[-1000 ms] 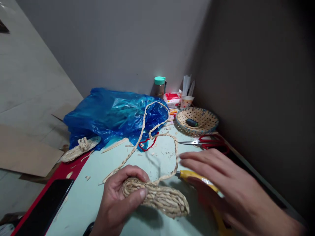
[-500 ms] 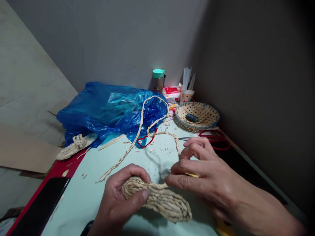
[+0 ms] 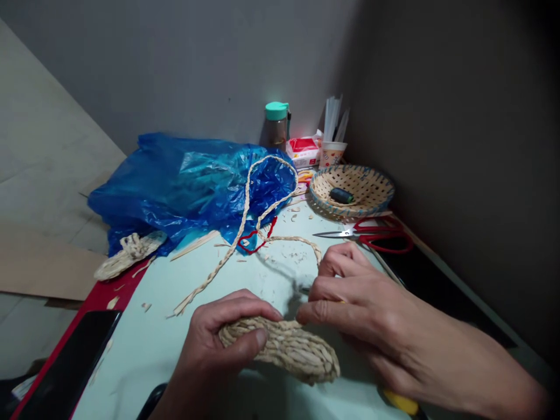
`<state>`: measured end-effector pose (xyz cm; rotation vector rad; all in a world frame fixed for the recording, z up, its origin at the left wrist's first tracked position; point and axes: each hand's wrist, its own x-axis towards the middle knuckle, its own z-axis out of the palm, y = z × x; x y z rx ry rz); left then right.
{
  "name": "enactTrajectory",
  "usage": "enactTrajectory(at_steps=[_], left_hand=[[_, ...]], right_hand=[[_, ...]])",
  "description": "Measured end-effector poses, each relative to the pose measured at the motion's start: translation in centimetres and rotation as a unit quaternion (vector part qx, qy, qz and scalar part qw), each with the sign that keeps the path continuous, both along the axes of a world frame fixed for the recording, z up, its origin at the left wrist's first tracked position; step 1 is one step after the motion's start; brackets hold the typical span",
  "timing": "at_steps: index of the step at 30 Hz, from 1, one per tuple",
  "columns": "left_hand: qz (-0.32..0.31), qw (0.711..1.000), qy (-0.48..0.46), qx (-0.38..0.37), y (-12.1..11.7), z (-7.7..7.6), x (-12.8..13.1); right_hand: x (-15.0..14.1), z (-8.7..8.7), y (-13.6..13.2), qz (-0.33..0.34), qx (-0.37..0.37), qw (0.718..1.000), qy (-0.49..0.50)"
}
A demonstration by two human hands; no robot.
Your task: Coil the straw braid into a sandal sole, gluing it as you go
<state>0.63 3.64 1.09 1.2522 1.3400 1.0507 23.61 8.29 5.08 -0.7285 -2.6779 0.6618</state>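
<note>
In my left hand (image 3: 231,335) is a small sole-shaped coil of straw braid (image 3: 301,350), gripped with the thumb on its near face and the fingers along its far edge. My right hand (image 3: 363,309) is closed at the coil's far edge, pinching the straw braid (image 3: 306,240). From these fingers the braid runs back across the table in a loop, its loose end lying at the left. A thin dark tip (image 3: 304,289) shows beside the right fingers. A yellow handle (image 3: 400,402) shows under the right hand; whether it is held I cannot tell.
Red-handled scissors (image 3: 350,233) lie beyond my right hand. Behind them is a woven basket (image 3: 380,204) with a dark thread spool (image 3: 341,195). A blue plastic bag (image 3: 175,175), a straw slipper (image 3: 129,256) and a black phone (image 3: 74,361) are leftward. Straw scraps lie about.
My left fingers have slid right along the coil's far edge, and the coil has tilted. The right hand stays close to it. The view has shifted slightly, uncovering more of the scissors.
</note>
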Motion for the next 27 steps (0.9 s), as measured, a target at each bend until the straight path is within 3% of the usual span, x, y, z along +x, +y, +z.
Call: enactTrajectory(at_steps=[16,27], left_hand=[[0.000,0.999,0.016,-0.030,-0.2,-0.3,0.5],[0.022,0.997,-0.005,-0.068,-0.2,-0.9,-0.2]], right_hand=[[-0.1,-0.8,0.2,0.011,-0.062,0.998,0.003],[-1.8,-1.6,-0.8,-0.047,-0.054,0.996,0.047]])
